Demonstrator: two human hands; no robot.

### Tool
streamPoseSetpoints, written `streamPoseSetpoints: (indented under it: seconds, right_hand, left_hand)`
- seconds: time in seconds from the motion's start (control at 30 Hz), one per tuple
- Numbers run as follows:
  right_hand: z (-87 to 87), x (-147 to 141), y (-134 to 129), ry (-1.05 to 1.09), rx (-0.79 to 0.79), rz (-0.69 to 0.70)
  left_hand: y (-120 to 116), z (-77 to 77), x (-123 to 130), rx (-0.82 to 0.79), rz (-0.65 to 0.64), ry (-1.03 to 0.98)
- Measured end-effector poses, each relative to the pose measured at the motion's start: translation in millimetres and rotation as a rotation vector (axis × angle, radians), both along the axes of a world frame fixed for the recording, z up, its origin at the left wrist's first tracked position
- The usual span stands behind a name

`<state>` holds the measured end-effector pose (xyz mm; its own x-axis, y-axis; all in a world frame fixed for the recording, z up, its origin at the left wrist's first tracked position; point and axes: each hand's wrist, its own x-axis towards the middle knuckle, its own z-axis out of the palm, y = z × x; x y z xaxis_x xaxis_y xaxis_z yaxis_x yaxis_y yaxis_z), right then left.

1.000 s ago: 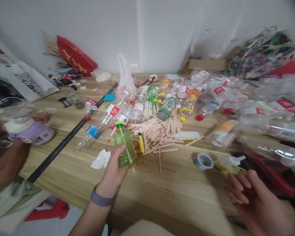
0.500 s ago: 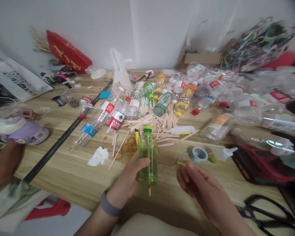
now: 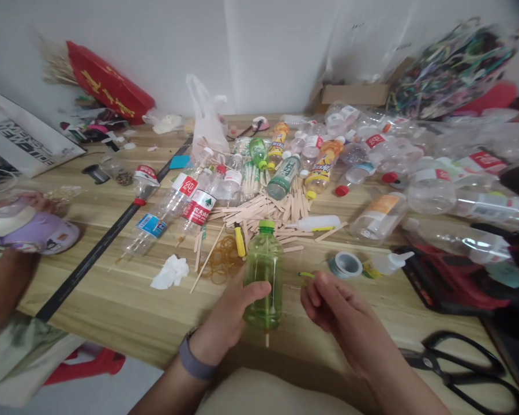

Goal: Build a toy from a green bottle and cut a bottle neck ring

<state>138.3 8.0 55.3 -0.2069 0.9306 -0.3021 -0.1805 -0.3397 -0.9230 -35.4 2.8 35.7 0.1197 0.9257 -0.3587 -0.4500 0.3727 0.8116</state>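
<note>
My left hand [image 3: 229, 308] wraps around a green plastic bottle [image 3: 264, 259], thumb across its front. The bottle stands upright with its green cap on, and a thin wooden stick [image 3: 267, 340] pokes out below its base. To the right of the bottle, my right hand [image 3: 335, 308] pinches a small yellow-green strip [image 3: 306, 275] between thumb and fingertips. The strip is apart from the bottle. Behind the bottle lie a yellow-handled tool [image 3: 239, 239] and tan rubber bands [image 3: 222, 259]. A roll of grey wire or tape [image 3: 345, 264] sits beyond my right hand.
Black scissors [image 3: 454, 360] lie at the right front, near a red-and-black case [image 3: 458, 282]. Wooden craft sticks [image 3: 268, 210] and several empty bottles [image 3: 380, 216] spread across the back. Crumpled tissue [image 3: 169, 272] lies left. Another person's arm [image 3: 8, 282] is beside a purple cup [image 3: 47, 230].
My right hand has moved left and slightly up with the strip, closer to the bottle. The camera view has shifted slightly; my left hand keeps its hold on the bottle.
</note>
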Motion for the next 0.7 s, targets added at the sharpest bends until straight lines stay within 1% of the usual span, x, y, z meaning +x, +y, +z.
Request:
streamPoseSetpoints:
  seconds: [0.17,0.2,0.33,0.43,0.5,0.53,0.57,0.63,0.7]
  right_hand:
    - [-5.7,-6.9,6.5,-0.004,0.016,0.092]
    - [-7.1,-6.7,7.0,0.002,0.016,0.093]
    - [-13.5,5.1,8.0,0.029,-0.005,0.009]
    - [-17.4,26.6,9.7,0.065,-0.049,-0.031]
    - [-17.4,45.5,11.1,0.12,-0.087,-0.108]
    - [-16.3,55.7,11.4,0.159,-0.096,-0.185]
    - [-14.6,65.9,11.4,0.199,-0.123,-0.227]
    - [-10.1,85.3,9.7,0.262,-0.141,-0.362]
    - [-5.9,100.7,6.0,0.308,-0.088,-0.542]
  left_hand:
    - [-2.3,1.8,1.9,0.027,-0.043,-0.021]
    - [-2.6,1.5,1.3,0.022,-0.048,-0.031]
    - [-2.6,-0.4,-4.3,-0.022,-0.008,-0.081]
    - [-0.6,-2.7,-12.5,-0.087,0.08,-0.103]
    - [2.0,-4.7,-20.9,-0.137,0.168,-0.105]
    - [3.8,-5.6,-26.3,-0.153,0.212,-0.104]
    - [5.7,-6.2,-32.6,-0.166,0.257,-0.101]
    - [10.1,-5.8,-47.1,-0.175,0.323,-0.096]
    - [14.3,-3.1,-61.8,-0.165,0.398,-0.1]
